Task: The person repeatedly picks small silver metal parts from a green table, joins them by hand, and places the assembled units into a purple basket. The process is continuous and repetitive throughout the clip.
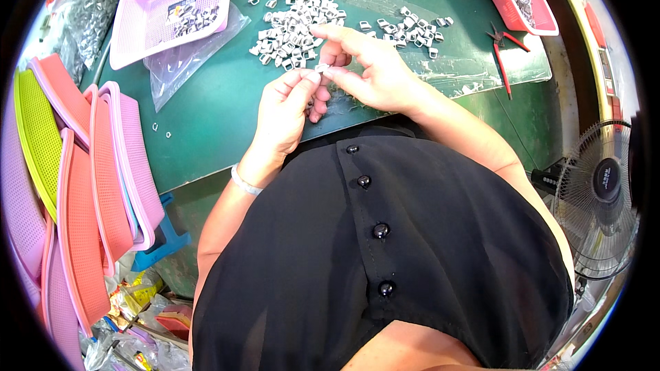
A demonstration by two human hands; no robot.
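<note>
"So, where's the little piece now?"

"Right at the fingertips: the small pale piece (322, 68) is where the left hand (280, 110) and the right hand (378, 75) come together over the green table (213, 137)."

"And how do the fingers stand?"

"On the left, thumb and forefinger are pinching it, the other fingers curled below. On the right, the thumb tip reaches in against it, while the forefinger is stretched out, apart from the thumb. Whether the right fingers grip it too, I cannot tell."

"What's nearest them?"

"Just beyond the fingertips, a heap of metal pieces (295, 27); beyond the right knuckles, a smaller, looser heap (416, 31)."

"Farther off?"

"Well right of the fingers, red-handled pliers (502, 69), and past the looser heap a pink basket (545, 19) with more metal parts. Well left of them, a lilac basket (137, 31) holds some pieces, with a clear plastic bag (182, 75) partly under it."
</note>
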